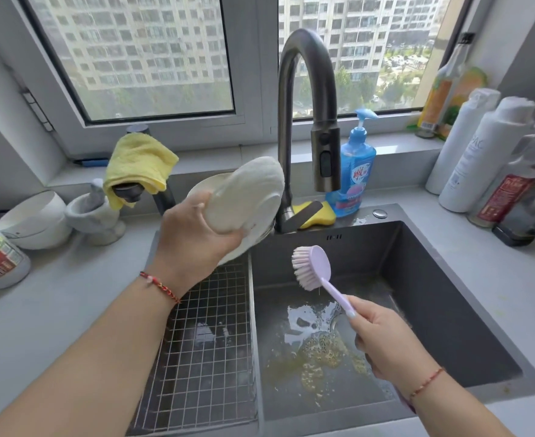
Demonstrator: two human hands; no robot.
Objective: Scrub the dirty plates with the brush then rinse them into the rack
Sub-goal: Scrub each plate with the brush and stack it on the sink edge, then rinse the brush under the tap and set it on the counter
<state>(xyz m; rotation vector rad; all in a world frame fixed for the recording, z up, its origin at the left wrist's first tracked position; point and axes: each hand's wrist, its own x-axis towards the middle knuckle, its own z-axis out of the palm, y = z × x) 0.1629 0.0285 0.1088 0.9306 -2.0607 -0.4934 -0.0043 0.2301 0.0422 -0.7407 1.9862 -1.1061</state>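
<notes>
My left hand (193,234) grips a white plate (247,197) by its lower edge, tilted up on edge over the far end of the wire rack (206,342). A second white plate (203,190) stands just behind it. My right hand (386,339) holds the handle of a lilac dish brush (312,266) over the sink basin (417,279). The brush's pale bristles point left toward the plate, a short gap away. A drop hangs from the brush head. Yellowish suds lie on the basin floor.
A dark gooseneck tap (307,105) arches over the basin, no water running. Blue soap bottle (354,171) and yellow sponge (316,212) sit behind the sink. A yellow cloth (140,165), bowl (36,219) and mortar (96,216) stand left; several bottles (486,156) crowd the right counter.
</notes>
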